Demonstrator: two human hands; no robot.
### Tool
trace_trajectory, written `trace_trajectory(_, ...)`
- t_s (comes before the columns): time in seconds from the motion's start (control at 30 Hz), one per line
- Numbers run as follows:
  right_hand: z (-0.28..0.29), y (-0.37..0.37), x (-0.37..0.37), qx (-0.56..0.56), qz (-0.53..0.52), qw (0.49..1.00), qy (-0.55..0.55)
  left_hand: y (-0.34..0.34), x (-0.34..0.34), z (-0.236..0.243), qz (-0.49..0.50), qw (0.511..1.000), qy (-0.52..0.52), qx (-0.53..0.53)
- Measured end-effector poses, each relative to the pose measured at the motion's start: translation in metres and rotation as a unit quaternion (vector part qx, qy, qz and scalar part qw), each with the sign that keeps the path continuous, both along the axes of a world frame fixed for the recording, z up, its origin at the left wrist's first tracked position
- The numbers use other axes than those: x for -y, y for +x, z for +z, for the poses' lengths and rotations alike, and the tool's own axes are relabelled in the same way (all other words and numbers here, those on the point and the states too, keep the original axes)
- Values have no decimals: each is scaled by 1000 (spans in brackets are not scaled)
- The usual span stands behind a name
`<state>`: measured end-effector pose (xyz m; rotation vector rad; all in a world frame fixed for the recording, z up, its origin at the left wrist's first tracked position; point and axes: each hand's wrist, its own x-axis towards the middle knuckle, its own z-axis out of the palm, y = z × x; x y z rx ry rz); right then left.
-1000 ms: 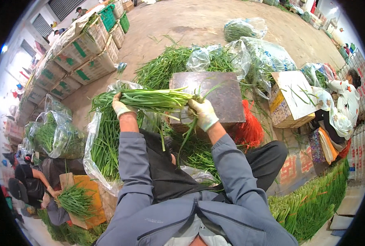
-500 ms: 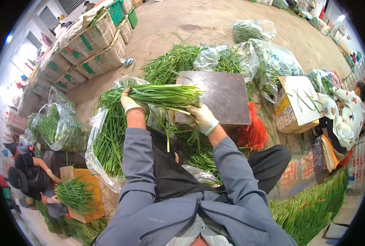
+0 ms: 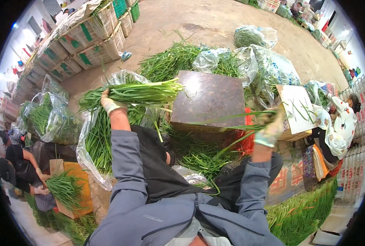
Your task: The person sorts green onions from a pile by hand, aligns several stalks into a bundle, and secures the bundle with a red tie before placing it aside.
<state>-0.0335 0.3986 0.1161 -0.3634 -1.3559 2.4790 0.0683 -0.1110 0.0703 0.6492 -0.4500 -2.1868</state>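
My gloved left hand (image 3: 112, 103) is closed round a thick bunch of green chives (image 3: 149, 91). The bunch lies level, its pale cut ends pointing right over the edge of a dark-topped box (image 3: 211, 98). Off to the right, my gloved right hand (image 3: 269, 129) is smeared by motion, with a few loose chive strands (image 3: 248, 127) trailing from it to the left. Below my left hand an opened clear plastic bag (image 3: 82, 153) holds a heap of chives. Loose chives (image 3: 201, 162) lie on the ground between my legs.
Red plastic ties (image 3: 250, 119) hang at the box's right side. Beyond the box are a pile of chives (image 3: 170, 57) and filled plastic bags (image 3: 272, 65). Stacked cartons (image 3: 94, 53) line the left. Co-workers sit at the left (image 3: 16, 168) and right (image 3: 344, 119).
My right hand has left the bunch's cut ends and moved far right, taking a few strands along. My left hand has shifted left with the bunch.
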Motion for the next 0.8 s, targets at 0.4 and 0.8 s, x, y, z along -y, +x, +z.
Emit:
trace_trajectory(0.4,45,-156,157,-289,129,629,710,-23,-24,10,21,998,41,38)
trace_trajectory(0.8,-107,74,227,170,713,680,-24,-27,-41,12,-4,998,52,-30)
